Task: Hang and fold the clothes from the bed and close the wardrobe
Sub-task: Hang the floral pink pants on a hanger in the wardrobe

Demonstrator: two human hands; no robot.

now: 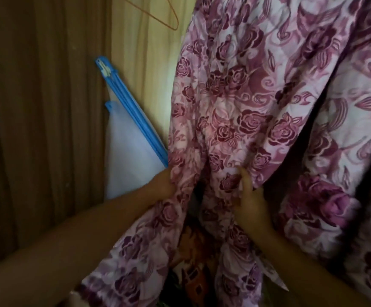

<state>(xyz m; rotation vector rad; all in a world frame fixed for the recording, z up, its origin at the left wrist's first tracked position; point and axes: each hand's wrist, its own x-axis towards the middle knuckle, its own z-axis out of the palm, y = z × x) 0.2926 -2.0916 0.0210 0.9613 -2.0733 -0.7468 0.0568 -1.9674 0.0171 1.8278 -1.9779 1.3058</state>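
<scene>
the floral garment (268, 96), pale cloth printed with purple and maroon roses, hangs in long folds down the middle and right of the view, and its upper part runs out past the top edge. low on its left edge the left grip (163, 183) is closed on a bunched fold. its fingers are buried in the cloth, so only the back of the hand and the bare forearm show. just beside it, across a dark gap between two folds, the right grip (252, 207) pinches another fold, thumb lying upward on the front of the cloth and fingers hidden behind. the garment rises above both grips and trails below them past the wrists. a patch of orange and brown printed fabric (191, 247) shows in the gap under the hands. left of the garment, a pale bag with a blue zip edge (127, 151) leans against a cream panel (140, 63). a thin wire hanger (158, 16) shows near the top, and a brown wooden panel (36, 107) fills the left side.
</scene>
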